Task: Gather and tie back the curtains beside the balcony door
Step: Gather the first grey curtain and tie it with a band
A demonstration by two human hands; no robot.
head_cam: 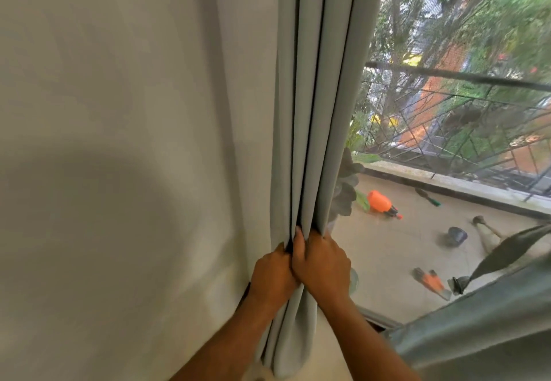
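A pale grey curtain (313, 112) hangs in bunched vertical folds against the wall, left of the glass balcony door. My left hand (272, 273) and my right hand (323, 264) squeeze the folds together from both sides at about waist height, the fingers touching each other. Below the hands the gathered cloth falls loose. No tie-back is visible.
A plain white wall (119, 142) fills the left. Through the glass lie the balcony floor (402, 246) with an orange sprayer (380, 201), a small pot (456, 236), tools, and a metal railing (477, 112). Grey fabric (492, 327) drapes at lower right.
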